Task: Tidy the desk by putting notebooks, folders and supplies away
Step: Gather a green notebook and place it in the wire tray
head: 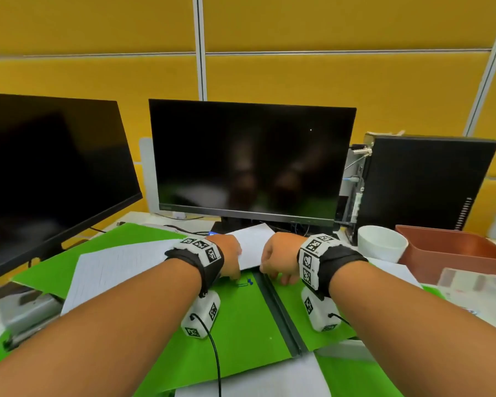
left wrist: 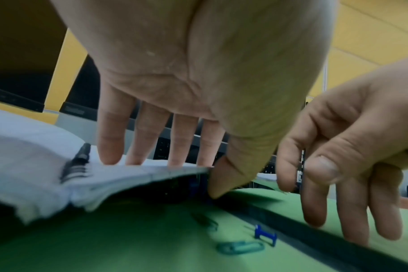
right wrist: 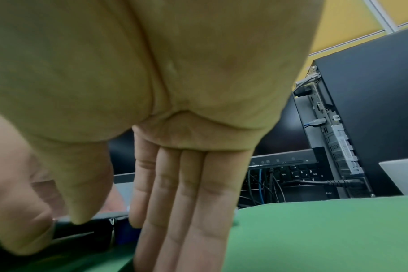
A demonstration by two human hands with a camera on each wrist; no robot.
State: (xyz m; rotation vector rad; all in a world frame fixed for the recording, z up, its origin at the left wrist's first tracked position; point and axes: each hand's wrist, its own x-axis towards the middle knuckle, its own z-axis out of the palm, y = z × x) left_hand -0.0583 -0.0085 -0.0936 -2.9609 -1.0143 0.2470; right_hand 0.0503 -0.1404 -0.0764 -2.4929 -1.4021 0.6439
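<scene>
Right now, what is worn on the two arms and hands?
Both forearms are bare, without sleeves or gloves. The left hand and right hand each follow a black wrist strap carrying white blocks printed with black square tag markers. A white camera pod with the same markers hangs under each wrist, trailing a thin black cable.

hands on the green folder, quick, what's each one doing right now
Left hand: pinches the edge of the white paper, fingers on top, thumb beneath.
Right hand: open, holds nothing, straight fingers down on the green folder.
</scene>
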